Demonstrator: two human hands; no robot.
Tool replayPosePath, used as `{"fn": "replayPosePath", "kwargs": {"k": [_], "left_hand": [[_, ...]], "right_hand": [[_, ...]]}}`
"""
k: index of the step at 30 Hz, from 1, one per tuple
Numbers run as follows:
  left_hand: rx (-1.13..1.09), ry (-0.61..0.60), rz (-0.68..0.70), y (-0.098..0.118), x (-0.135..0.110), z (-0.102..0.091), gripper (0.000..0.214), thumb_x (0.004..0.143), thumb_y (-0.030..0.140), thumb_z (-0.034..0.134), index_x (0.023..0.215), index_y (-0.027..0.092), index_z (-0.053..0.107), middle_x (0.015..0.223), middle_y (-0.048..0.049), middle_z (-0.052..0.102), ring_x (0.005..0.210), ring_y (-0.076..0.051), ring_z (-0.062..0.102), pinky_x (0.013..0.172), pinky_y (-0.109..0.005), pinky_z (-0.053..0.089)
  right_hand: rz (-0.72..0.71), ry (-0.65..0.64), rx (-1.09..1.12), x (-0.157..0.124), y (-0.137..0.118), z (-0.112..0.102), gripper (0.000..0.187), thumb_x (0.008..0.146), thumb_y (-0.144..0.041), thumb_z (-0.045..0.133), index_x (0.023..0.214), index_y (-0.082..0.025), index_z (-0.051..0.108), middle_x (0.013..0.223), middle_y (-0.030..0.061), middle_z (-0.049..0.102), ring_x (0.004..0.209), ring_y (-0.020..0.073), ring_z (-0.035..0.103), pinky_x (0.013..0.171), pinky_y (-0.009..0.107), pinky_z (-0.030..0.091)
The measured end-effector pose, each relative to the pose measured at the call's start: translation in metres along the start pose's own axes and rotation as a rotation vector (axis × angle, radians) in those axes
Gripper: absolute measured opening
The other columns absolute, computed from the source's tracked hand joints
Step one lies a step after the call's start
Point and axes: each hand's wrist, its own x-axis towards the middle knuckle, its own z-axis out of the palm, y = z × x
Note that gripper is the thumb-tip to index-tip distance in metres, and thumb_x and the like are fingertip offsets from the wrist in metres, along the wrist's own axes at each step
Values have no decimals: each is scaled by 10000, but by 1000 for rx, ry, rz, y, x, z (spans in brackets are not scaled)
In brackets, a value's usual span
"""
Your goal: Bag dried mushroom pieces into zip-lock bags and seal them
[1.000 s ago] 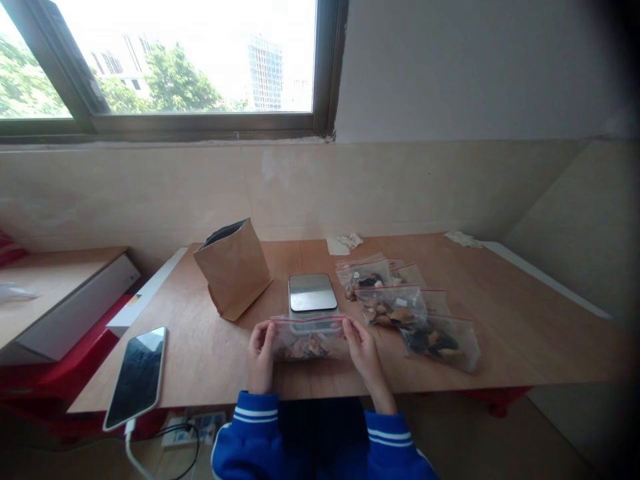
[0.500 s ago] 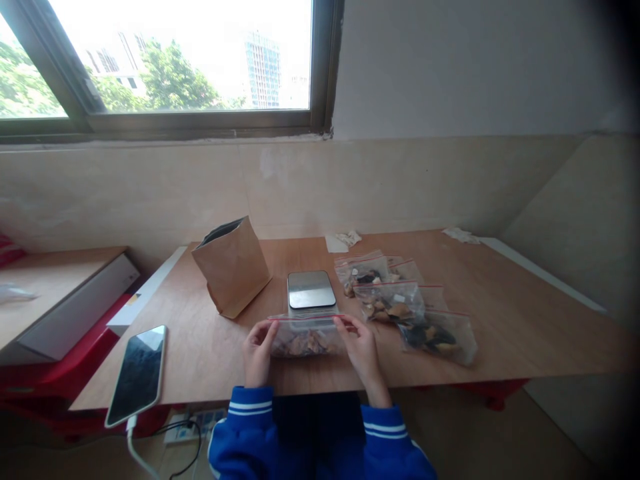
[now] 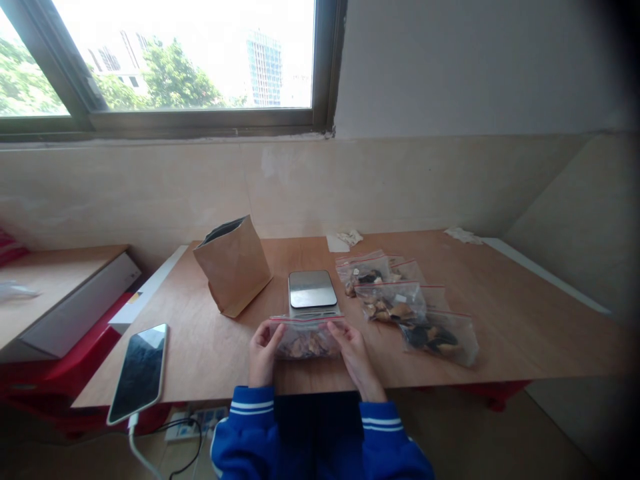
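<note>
My left hand (image 3: 264, 353) and my right hand (image 3: 353, 357) hold the two ends of a clear zip bag (image 3: 306, 340) with a red seal. Brown dried pieces lie in its bottom. The bag hangs just in front of a flat digital scale (image 3: 313, 290) with a shiny metal top, hiding the scale's front edge. To the right lie several similar zip bags (image 3: 390, 301) of brown and dark pieces, overlapping one another. A brown kraft paper bag (image 3: 233, 267) stands left of the scale.
A smartphone (image 3: 137, 373) lies at the wooden table's (image 3: 525, 320) front left edge, its white cable running down to a power strip (image 3: 195, 427). White paper scraps (image 3: 345, 239) lie along the wall. A lower wooden shelf (image 3: 55, 287) stands to the left.
My right hand has moved slightly left, closer to my left hand, and the held bag looks a little narrower. The other things on the table stay in place.
</note>
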Motion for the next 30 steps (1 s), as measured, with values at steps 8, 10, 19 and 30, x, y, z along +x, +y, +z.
{"fn": "replayPosePath", "kwargs": {"k": [8,10,19,30], "left_hand": [[131,-2,-2,9,-2,2,279,712,402,688,824,147,699,839,-52,706,832,-192,629,761,-283,487],[159,15,12,13,-3,4,273,707,400,691,808,147,699,824,-52,703,829,-192,627,764,-286,487],[162,-21,-2,18,-7,7,280,715,402,679,827,147,699,827,-56,709,840,-197,639,801,-309,497],[184,-90,-57,10,-7,8,314,684,411,709,865,155,723,897,-80,727,919,-241,658,853,-380,513]], "right_hand": [[-95,96,-121,-1,-6,2,306,730,-438,685,860,-161,708,861,57,729,846,217,666,838,367,508],[-113,122,-136,0,-5,2,299,723,-428,691,855,-160,707,849,55,729,832,218,664,827,374,513],[-98,144,-144,-2,-5,-2,324,709,-453,689,847,-159,692,849,67,728,842,231,669,838,394,521],[-91,-44,-120,-7,-10,-1,370,764,-498,624,963,-192,688,1009,91,715,1001,274,642,940,460,467]]}}
